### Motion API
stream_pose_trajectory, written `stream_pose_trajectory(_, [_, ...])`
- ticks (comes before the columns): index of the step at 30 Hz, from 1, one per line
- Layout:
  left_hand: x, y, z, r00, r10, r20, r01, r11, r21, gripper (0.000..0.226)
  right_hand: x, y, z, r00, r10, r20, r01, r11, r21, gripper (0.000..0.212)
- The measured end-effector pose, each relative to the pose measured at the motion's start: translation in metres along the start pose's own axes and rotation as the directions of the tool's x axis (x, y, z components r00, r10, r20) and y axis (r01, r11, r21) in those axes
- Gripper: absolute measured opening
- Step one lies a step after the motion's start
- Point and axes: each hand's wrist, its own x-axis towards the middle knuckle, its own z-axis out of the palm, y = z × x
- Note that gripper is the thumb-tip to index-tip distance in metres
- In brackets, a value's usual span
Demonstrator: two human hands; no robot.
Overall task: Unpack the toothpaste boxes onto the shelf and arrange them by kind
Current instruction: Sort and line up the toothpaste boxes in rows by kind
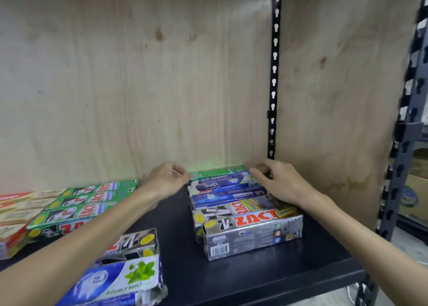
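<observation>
Where the dark shelf [231,280] meets its plywood back panel [139,85], both hands reach to the rear of a row of toothpaste boxes.

Left hand [168,178]: fingers curled, at the left end of the green box [217,170] at the back of the row; whether it grips the box or only touches it cannot be told.

Right hand [281,183]: fingers curled, over the right end of the same box and of the blue boxes [222,186] just in front; its hold likewise cannot be told.

Row, back to front, boxes touching: one green, several blue, two silver boxes [252,227] nearest the shelf edge.

Left of the shelf: green boxes [90,201] lying side by side, with red-and-cream boxes [20,213] beside them at the far left.

Front left, well apart from the row: one blue box marked "Double Mint" [120,282], partly resting on another silver box [132,242].

Right side: plywood side panel [335,97], black slotted upright [274,74] in the corner, grey upright [403,143] at the front.
</observation>
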Motion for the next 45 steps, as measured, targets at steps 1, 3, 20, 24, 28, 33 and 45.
stream_pose_trajectory(1, [0.008, 0.000, 0.003, 1.000, -0.005, -0.001, 0.005, 1.000, 0.004, 0.022, 0.010, -0.001, 0.003, 0.999, 0.000, 0.033, 0.000, 1.000, 0.001, 0.047])
stream_pose_trajectory(3, [0.022, 0.002, 0.009, 1.000, -0.022, 0.018, 0.021, 0.999, 0.033, 0.026, 0.032, -0.002, 0.011, 0.997, 0.019, 0.070, -0.017, 0.999, -0.033, 0.051])
stream_pose_trajectory(20, [0.050, 0.003, 0.051, 0.994, -0.110, -0.005, 0.110, 0.994, -0.008, 0.025, 0.096, 0.001, 0.053, 0.983, 0.156, 0.100, -0.151, 0.987, -0.056, 0.035])
stream_pose_trajectory(24, [0.042, 0.007, 0.040, 0.994, -0.059, -0.091, 0.049, 0.993, -0.109, 0.018, 0.093, -0.007, 0.043, 0.997, 0.076, 0.023, -0.077, 0.997, 0.030, 0.030])
stream_pose_trajectory(28, [0.031, -0.003, 0.012, 0.972, -0.052, -0.230, 0.017, 0.988, -0.151, 0.023, 0.069, -0.036, 0.035, 0.996, 0.014, -0.083, -0.007, 0.996, 0.086, 0.020])
stream_pose_trajectory(33, [-0.009, -0.023, -0.037, 0.957, 0.001, -0.290, -0.062, 0.977, -0.204, 0.017, 0.022, -0.087, 0.031, 0.978, -0.034, -0.206, 0.080, 0.972, 0.219, 0.045])
stream_pose_trajectory(45, [-0.151, -0.078, -0.141, 0.934, 0.027, -0.357, -0.049, 0.997, -0.053, 0.025, -0.097, -0.180, 0.053, 0.977, -0.038, -0.208, 0.116, 0.920, 0.376, 0.043])
